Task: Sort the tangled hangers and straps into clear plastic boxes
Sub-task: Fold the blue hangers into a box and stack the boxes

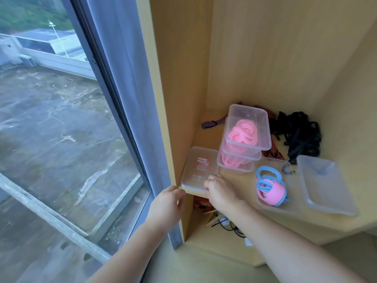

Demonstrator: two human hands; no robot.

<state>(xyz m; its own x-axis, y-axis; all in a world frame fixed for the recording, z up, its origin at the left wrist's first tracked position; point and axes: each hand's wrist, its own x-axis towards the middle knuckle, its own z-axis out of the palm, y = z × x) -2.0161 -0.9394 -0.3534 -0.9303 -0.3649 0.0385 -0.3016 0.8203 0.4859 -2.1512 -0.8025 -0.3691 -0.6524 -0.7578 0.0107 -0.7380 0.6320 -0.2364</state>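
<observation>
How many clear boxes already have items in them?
3: the upper box and the lower box, stacked mid-shelf, holding pink loops; the open box right of them with blue and pink hangers. Others may be hidden.

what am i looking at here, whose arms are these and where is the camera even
There is no machine here. A person wears one camera on the head, so this single picture looks forward and down along their own bare arms. They stand at a wooden shelf beside a window.

The right hand curls its fingers on the front edge of a flat stack of clear lids at the shelf's left front. The left hand is at the stack's near corner; blur hides whether it grips anything.

Behind the lids stand two stacked clear boxes holding pink loops. To the right, an open box holds blue and pink hangers, with another clear plastic piece beside it. At the back lie tangled black straps and a purple strap.
</observation>
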